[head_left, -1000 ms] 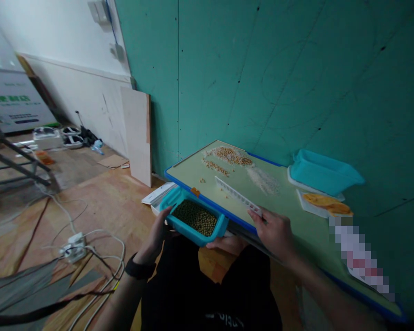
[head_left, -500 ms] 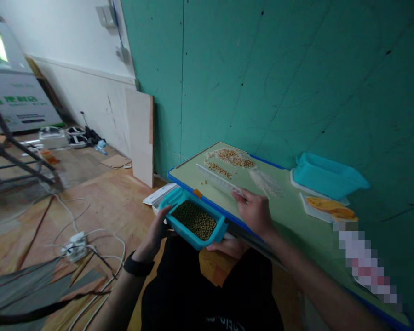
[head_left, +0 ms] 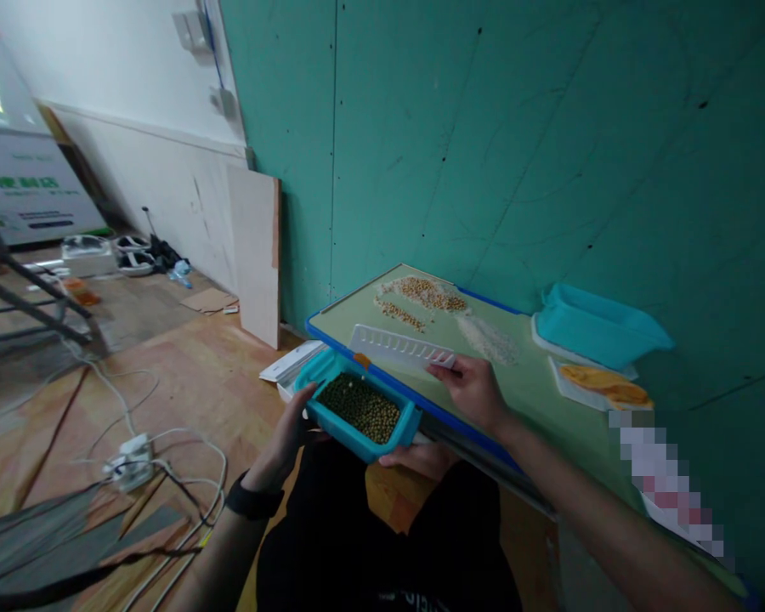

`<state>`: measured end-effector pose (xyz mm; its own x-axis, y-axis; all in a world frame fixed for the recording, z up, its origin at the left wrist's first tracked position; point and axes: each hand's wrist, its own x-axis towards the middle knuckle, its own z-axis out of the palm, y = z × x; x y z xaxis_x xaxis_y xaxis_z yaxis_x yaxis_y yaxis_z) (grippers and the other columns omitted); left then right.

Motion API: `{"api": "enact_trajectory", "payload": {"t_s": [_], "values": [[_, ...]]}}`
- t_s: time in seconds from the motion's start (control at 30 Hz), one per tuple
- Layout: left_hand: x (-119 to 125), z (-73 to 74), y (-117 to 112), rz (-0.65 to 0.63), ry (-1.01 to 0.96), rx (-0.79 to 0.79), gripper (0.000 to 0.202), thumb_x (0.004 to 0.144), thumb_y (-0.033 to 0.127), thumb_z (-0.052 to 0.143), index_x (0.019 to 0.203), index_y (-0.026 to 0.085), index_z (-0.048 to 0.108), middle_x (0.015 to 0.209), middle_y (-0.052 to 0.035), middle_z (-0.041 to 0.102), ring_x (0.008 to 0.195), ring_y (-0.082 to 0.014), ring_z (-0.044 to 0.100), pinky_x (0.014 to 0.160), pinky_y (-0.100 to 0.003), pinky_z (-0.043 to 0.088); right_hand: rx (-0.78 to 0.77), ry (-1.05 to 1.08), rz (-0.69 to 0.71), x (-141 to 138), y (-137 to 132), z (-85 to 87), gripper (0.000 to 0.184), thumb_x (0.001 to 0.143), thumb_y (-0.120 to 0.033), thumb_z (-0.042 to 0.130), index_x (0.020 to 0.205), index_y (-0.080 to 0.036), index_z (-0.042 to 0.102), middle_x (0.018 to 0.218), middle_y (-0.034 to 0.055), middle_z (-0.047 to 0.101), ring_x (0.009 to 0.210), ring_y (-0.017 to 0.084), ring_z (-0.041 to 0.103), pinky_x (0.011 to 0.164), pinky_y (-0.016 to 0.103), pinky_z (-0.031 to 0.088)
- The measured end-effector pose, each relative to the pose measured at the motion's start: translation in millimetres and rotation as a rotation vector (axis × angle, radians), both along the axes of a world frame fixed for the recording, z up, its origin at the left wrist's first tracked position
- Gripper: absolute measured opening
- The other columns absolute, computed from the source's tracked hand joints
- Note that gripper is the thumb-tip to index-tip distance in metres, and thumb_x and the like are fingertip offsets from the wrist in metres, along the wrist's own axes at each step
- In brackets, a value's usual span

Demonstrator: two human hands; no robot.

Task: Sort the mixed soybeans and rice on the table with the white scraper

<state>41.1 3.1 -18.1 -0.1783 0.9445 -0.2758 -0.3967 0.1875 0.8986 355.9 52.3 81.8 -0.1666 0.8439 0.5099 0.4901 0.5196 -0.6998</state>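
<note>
My left hand [head_left: 290, 438] grips a small teal tray [head_left: 357, 412] full of green beans, holding it just below the near edge of a green, blue-rimmed table [head_left: 535, 387]. My right hand [head_left: 475, 391] is closed on one end of a white ruler-like strip [head_left: 399, 347], which lies along the table's near edge right above the tray. Farther back on the table lie a pile of yellow beans [head_left: 424, 293] and a small heap of white rice [head_left: 488, 337].
A teal tub [head_left: 596, 327] on a white lid and a white dish with orange pieces [head_left: 603, 387] stand at the table's right. A teal wall rises behind. On the wooden floor to the left lie cables and a power strip [head_left: 131, 459], with a board leaning on the wall.
My right hand has drawn the white strip from the middle of the table toward the near edge, above the tray. The left hand keeps the tray in place.
</note>
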Motion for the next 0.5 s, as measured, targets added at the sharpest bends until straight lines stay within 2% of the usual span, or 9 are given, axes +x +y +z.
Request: {"api": "enact_trajectory", "payload": {"t_s": [0.07,0.13,0.23,0.3,0.37,0.5], "values": [[1.8,-0.2,0.7,-0.011,0.013,-0.042,0.062,0.081,0.062,0.079,0.129,0.023,0.072,0.111,-0.0104,0.076,0.081,-0.0278,0.072,0.064,-0.040,0.065,0.013,0.040,-0.074,14.7,23.6,6.9,0.020,0.086,-0.037,0.080,0.094,-0.022,0.089,0.098,0.0069,0.088,0.095,0.033,0.084,0.089,0.043,0.067],[1.3,-6.2,3.7,-0.020,0.011,-0.095,0.062,0.085,0.062,0.074,0.131,0.021,0.071,0.107,-0.0121,0.076,0.082,-0.0303,0.075,0.065,-0.042,0.065,0.016,0.100,-0.210,32.5,50.6,10.9,0.017,0.080,-0.033,0.084,0.090,-0.020,0.088,0.097,0.0086,0.088,0.097,0.034,0.084,0.093,0.046,0.066],[-3.4,-22.1,10.6,0.006,0.004,-0.064,0.058,0.089,0.057,0.073,0.136,0.024,0.068,0.125,-0.0155,0.074,0.093,-0.0310,0.076,0.067,-0.039,0.065,-0.039,0.168,-0.345,54.0,79.2,7.7,0.015,0.078,-0.031,0.086,0.084,-0.017,0.086,0.094,0.0124,0.087,0.091,0.036,0.084,0.087,0.046,0.067],[-7.1,-30.9,14.7,-0.020,-0.012,-0.095,0.056,0.091,0.056,0.071,0.139,0.026,0.066,0.131,-0.0159,0.072,0.094,-0.0304,0.077,0.068,-0.039,0.065,-0.067,0.169,-0.369,60.4,86.1,1.9,0.013,0.078,-0.029,0.086,0.083,-0.017,0.085,0.091,0.0125,0.087,0.088,0.035,0.084,0.083,0.044,0.068],[-8.9,-34.2,17.2,-0.023,-0.017,-0.129,0.057,0.091,0.056,0.071,0.139,0.025,0.066,0.126,-0.0147,0.073,0.090,-0.0300,0.076,0.066,-0.040,0.065,-0.061,0.139,-0.354,61.1,86.1,-3.1,0.010,0.079,-0.025,0.085,0.086,-0.018,0.086,0.094,0.0116,0.087,0.091,0.033,0.085,0.085,0.042,0.067],[-6.2,-28.8,15.9,-0.030,-0.009,-0.113,0.055,0.091,0.059,0.072,0.135,0.025,0.067,0.116,-0.0115,0.074,0.084,-0.0280,0.074,0.064,-0.039,0.065,-0.032,0.035,-0.342,58.4,82.0,-5.3,0.012,0.081,-0.017,0.082,0.091,-0.020,0.087,0.101,0.0103,0.087,0.098,0.032,0.085,0.091,0.040,0.066]]}}
